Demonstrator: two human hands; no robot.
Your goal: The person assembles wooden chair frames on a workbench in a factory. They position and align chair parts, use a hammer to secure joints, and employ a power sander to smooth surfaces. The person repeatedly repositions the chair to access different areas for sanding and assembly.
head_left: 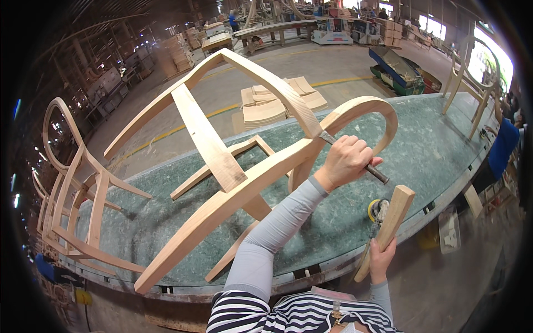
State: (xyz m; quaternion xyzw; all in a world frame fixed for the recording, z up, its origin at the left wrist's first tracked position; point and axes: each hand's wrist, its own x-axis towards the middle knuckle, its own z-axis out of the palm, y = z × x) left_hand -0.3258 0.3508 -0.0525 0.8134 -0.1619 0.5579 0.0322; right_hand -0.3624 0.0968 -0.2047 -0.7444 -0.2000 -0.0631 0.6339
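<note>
Chair frame (222, 205) rests on a green table (427, 127) between chairs (100, 208), near a sander (379, 210).

Worn on the head, a wide fisheye camera looks down and forward, close above the hands (345, 157) and across the worktop (430, 130) to the workshop floor (338, 62) beyond.

One chisel (378, 175), one wooden bar (390, 222), at least three chair frames (222, 206).

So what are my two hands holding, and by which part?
Your left hand grips the middle of a slim, dark metal chisel-like tool; your right hand holds a pale, rectangular wooden bar by its lower part.
</note>
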